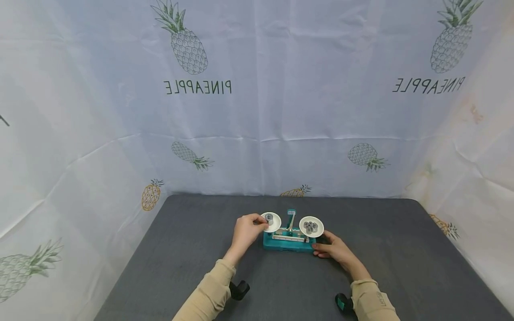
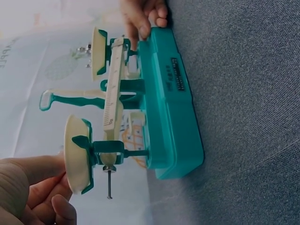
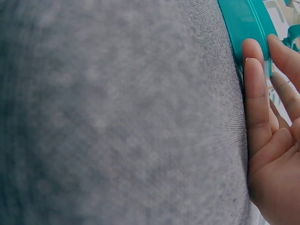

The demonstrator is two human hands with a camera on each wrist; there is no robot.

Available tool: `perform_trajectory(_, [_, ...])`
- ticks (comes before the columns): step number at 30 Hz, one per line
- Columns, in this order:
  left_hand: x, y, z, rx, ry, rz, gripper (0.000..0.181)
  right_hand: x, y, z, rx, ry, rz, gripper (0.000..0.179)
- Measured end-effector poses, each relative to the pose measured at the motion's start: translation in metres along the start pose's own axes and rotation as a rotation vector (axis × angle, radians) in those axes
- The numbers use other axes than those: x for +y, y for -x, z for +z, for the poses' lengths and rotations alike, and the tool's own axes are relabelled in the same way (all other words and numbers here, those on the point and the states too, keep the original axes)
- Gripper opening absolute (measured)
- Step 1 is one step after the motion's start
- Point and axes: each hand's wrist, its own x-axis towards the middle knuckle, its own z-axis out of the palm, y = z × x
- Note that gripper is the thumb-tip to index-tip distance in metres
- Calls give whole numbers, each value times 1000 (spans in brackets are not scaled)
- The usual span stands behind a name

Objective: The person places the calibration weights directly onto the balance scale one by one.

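Observation:
A teal balance scale (image 1: 288, 239) stands on the dark grey table (image 1: 180, 249). Its left white pan (image 1: 275, 225) carries one metal weight (image 1: 269, 219). The right pan (image 1: 311, 231) holds several weights (image 1: 310, 226). My left hand (image 1: 262, 223) reaches in from the left with curled fingers, which pinch the single weight. In the left wrist view the left hand (image 2: 51, 197) sits behind the near pan (image 2: 77, 154), which hides the weight. My right hand (image 1: 319, 249) lies with straight fingers (image 3: 255, 93) against the right end of the scale's base (image 3: 243, 23).
White cloth printed with pineapples (image 1: 257, 111) hangs behind and beside the table. Black wrist camera mounts (image 1: 239, 290) sit on both beige sleeves near the front edge. Bare tabletop spreads to either side of the scale.

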Motion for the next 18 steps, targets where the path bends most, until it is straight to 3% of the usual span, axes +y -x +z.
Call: perform_trajectory(18, [-3,0,-12,69,23,21,5,-2,0,1,6,2,9,81])
